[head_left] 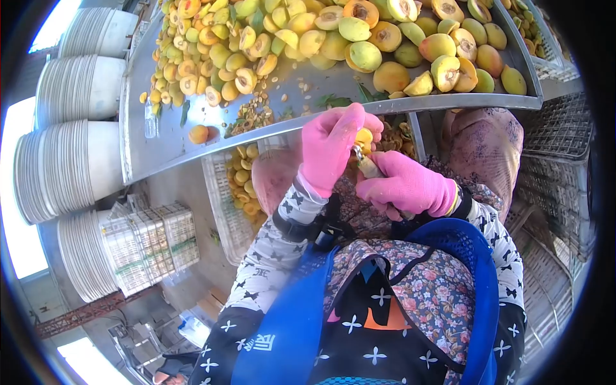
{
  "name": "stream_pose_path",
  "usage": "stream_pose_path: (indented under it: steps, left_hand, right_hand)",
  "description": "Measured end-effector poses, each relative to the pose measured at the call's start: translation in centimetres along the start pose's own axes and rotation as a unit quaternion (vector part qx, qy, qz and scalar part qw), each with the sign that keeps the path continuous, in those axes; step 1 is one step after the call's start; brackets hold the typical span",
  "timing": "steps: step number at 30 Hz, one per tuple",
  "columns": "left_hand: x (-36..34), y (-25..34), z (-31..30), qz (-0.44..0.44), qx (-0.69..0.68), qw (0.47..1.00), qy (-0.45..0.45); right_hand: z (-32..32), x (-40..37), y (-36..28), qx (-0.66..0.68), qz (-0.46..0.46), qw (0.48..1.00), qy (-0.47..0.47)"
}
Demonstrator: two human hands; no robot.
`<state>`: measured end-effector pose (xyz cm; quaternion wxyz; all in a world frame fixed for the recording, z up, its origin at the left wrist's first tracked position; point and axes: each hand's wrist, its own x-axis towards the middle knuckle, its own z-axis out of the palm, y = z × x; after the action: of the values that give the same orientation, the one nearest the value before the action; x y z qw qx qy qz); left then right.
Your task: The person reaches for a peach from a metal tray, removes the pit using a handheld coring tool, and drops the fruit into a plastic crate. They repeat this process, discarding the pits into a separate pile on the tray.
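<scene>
My left hand, in a pink glove, is closed around a yellow peach piece, most of it hidden by the fingers. My right hand, gloved the same way, grips the pale handle of a pitting knife. The tool's metal end touches or nearly touches the fruit; its exact shape is hard to make out. Both hands are at the near edge of a metal tray table. Heaped on it are whole and halved yellow-green peaches, with loose pits and bits near the edge.
Below the table stands a white crate with peach halves. Stacked round tubs and crates are at left. Dark crates rise at right. A clear bottle and a lone peach lie on the tray.
</scene>
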<state>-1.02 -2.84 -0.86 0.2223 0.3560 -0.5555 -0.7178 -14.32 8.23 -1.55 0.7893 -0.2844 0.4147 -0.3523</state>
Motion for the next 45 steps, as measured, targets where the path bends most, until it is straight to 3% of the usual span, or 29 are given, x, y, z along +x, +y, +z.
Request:
stream_pose_path:
  steps: [3,6,7,8,10,11,14,15,18,20,21,22,24,26,27,28,29,32,33,34,36,37,39,41,42,43,45]
  left_hand:
    - [-0.4,-0.4,0.1,0.017,0.026,0.999,0.039]
    - [-0.7,-2.5,-0.6,0.094,0.086,0.989,0.069]
    - [-1.0,-2.0,-0.1,0.043,0.019,0.996,0.080]
    - [-1.0,-1.3,-0.6,-0.009,-0.045,0.999,0.023]
    - [-0.6,-1.2,-1.5,-0.002,-0.063,0.992,-0.112]
    - [-0.9,-0.9,-1.7,-0.034,-0.006,0.994,-0.108]
    - [-1.1,-0.6,-1.8,-0.001,-0.140,0.986,-0.091]
    - [-1.7,0.3,-1.9,-0.016,-0.168,0.985,-0.029]
    - [-3.8,1.6,-5.7,0.070,-0.135,0.978,0.144]
    - [-7.7,4.2,-11.2,0.025,-0.059,0.976,0.210]
    - [-9.4,4.6,-15.2,0.061,0.165,0.953,0.249]
    - [-9.8,4.5,-18.5,0.093,0.381,0.878,0.273]
    - [-8.1,4.7,-21.2,0.151,0.422,0.851,0.275]
    - [-4.7,5.8,-22.1,0.074,0.358,0.880,0.303]
    - [-1.6,6.2,-21.4,-0.033,0.268,0.909,0.316]
    - [1.7,4.6,-22.9,-0.038,0.275,0.914,0.294]
    - [4.9,2.7,-24.3,-0.045,0.282,0.920,0.270]
    - [11.2,1.5,-23.0,-0.085,0.431,0.835,0.331]
    - [12.4,0.6,-23.3,-0.064,0.412,0.846,0.334]
    - [13.5,-0.4,-23.2,-0.042,0.391,0.858,0.331]
    - [14.0,-1.4,-21.4,0.072,0.430,0.817,0.378]
    - [14.1,-1.7,-20.4,0.131,0.428,0.804,0.391]
    - [12.9,-1.0,-18.5,0.157,0.401,0.840,0.330]
    - [12.2,-1.2,-18.7,0.155,0.317,0.903,0.246]
    - [11.5,-0.6,-18.6,0.146,0.282,0.913,0.254]
    - [10.8,-0.1,-18.4,0.139,0.246,0.923,0.260]
    - [9.6,0.8,-17.7,0.164,0.153,0.940,0.258]
  right_hand:
    - [0.2,0.1,-0.3,-0.014,0.008,1.000,-0.004]
    - [0.6,0.6,0.5,-0.024,-0.009,1.000,-0.017]
    - [0.7,0.6,0.5,-0.035,-0.008,0.999,-0.021]
    - [0.6,0.6,0.4,-0.015,-0.002,0.999,-0.047]
    - [0.5,0.2,0.2,0.022,0.020,0.995,-0.096]
    - [0.5,0.3,0.6,0.032,0.016,0.995,-0.098]
    - [2.1,0.5,0.5,0.081,0.021,0.994,-0.064]
    - [2.2,0.6,0.2,0.048,0.016,0.997,-0.064]
    - [2.2,0.7,-0.5,-0.090,0.018,0.995,-0.042]
    - [1.9,0.5,-0.1,-0.232,0.047,0.972,0.007]
    - [0.8,1.0,1.1,-0.396,-0.047,0.916,0.051]
    - [-0.3,1.7,2.7,-0.443,-0.074,0.889,0.087]
    - [-1.8,2.7,5.0,-0.529,-0.121,0.826,0.150]
    - [-0.3,2.7,2.3,-0.474,-0.052,0.871,0.117]
    - [0.4,2.5,1.1,-0.455,-0.021,0.885,0.099]
    - [0.5,2.4,0.5,-0.435,0.011,0.897,0.084]
    - [-0.5,2.6,1.9,-0.468,-0.024,0.879,0.090]
    - [-0.8,2.5,1.9,-0.478,-0.038,0.865,0.150]
    - [-0.4,2.2,1.4,-0.464,-0.032,0.869,0.169]
    - [-1.0,2.4,2.0,-0.484,-0.119,0.846,0.189]
    - [0.9,1.0,-2.1,-0.328,0.000,0.928,0.176]
    - [0.1,1.1,-1.7,-0.357,-0.034,0.919,0.164]
    - [-1.6,1.7,0.3,-0.437,-0.083,0.880,0.167]
    - [-2.6,2.0,1.0,-0.430,-0.101,0.871,0.214]
    - [-2.8,1.9,0.9,-0.429,-0.111,0.864,0.238]
    - [-2.9,1.6,0.6,-0.405,-0.108,0.867,0.268]
    - [-2.1,0.1,-0.9,-0.273,-0.079,0.926,0.249]
